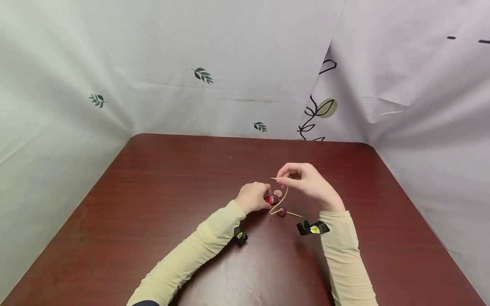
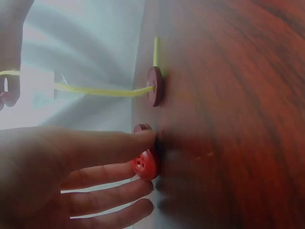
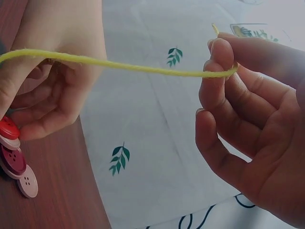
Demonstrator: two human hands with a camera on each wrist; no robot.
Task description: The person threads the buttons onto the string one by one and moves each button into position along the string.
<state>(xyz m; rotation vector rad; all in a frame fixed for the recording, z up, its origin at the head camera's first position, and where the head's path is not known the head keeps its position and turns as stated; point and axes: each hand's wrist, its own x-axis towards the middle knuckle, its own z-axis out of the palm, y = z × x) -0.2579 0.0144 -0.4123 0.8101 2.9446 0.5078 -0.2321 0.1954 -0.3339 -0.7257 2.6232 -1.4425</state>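
My right hand [image 1: 308, 182] is raised above the table and pinches a yellow cord [image 3: 143, 69] near one end, with a short tip sticking out past the fingertips. The cord runs down through a dark red button [image 2: 155, 87] standing nearly on edge on the table, its other end lying beyond it. My left hand [image 1: 252, 197] is low at a small cluster of buttons. Its thumb and fingers are on a red button [image 2: 145, 164] there. Overlapping beside it are a maroon button [image 3: 13, 160] and a pale pink button [image 3: 28, 181]. The thumb partly hides the cluster.
A reddish-brown wooden table [image 1: 172, 170] lies under both hands. White cloth with leaf prints [image 1: 203, 75] hangs around its back and sides. Black cameras [image 1: 314, 228] are strapped at both wrists.
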